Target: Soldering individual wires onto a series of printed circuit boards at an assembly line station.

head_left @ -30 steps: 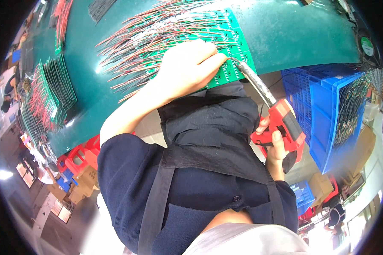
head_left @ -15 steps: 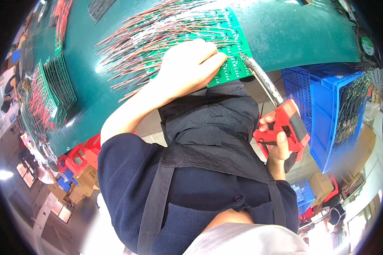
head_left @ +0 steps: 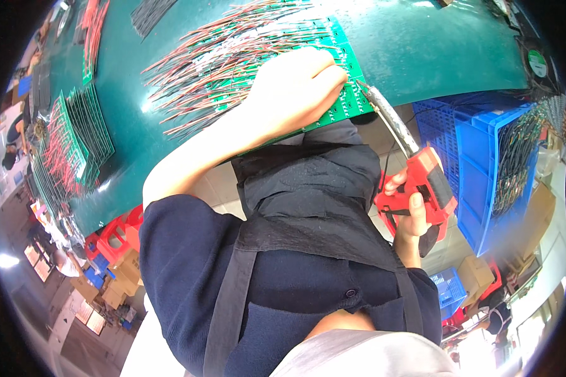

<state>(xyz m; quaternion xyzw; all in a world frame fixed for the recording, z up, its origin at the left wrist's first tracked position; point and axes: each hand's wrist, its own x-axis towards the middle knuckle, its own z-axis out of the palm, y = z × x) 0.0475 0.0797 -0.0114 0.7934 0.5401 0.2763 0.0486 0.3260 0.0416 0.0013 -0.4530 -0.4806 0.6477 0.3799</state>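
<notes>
My left hand (head_left: 299,85) is closed over a green circuit board panel (head_left: 346,108), with its fingers curled near the board's right edge. Whatever it pinches is hidden beneath the fingers. Red and black wires (head_left: 195,72) fan out leftward across the panel, their ends sticking out past its left side. My right hand (head_left: 414,220) grips a red and black soldering gun (head_left: 432,179). The gun's long metal barrel points up and to the left, and its thin tip is at the panel's right edge, close to my left fingertips.
Stacked green boards with red and black wires (head_left: 75,141) stand on the green table (head_left: 446,53) at left. A black wire bundle (head_left: 151,14) lies at the far edge. Blue crates (head_left: 471,163) holding wired pieces are at right, beside a dark reel (head_left: 538,65).
My left hand has shifted slightly right and up, toward the soldering tip. The panel has moved a little to the left; the soldering gun has hardly moved.
</notes>
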